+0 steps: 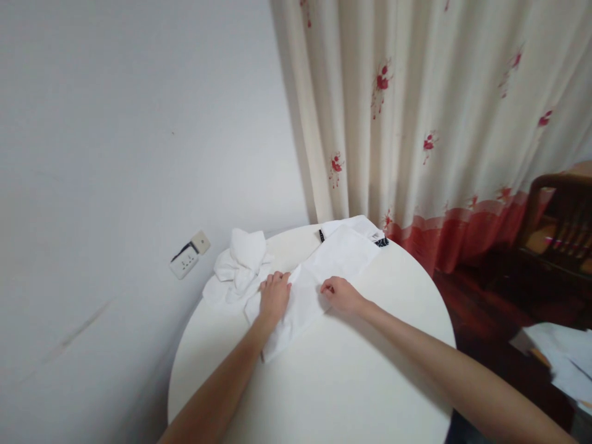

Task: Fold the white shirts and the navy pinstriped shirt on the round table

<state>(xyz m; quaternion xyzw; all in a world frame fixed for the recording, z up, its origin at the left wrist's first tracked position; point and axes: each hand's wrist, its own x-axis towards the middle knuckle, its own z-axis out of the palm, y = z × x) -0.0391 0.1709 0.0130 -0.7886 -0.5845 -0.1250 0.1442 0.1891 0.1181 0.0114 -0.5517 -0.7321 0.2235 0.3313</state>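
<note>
A white cloth (303,305) lies flat on the round white table (351,376), stretched from the middle toward the far edge. My left hand (274,297) rests palm down on its left part, fingers together and extended. My right hand (341,294) sits at the cloth's right edge with its fingers curled, pinching the fabric. A crumpled pile of white cloths (240,266) lies just beyond my left hand. Another white piece (354,227) with a dark trim lies at the table's far edge.
A wall with a hanging socket (189,258) is at the left. A flowered curtain (416,123) hangs behind the table. A dark wooden chair (557,228) stands at the right, with white papers (562,357) below it.
</note>
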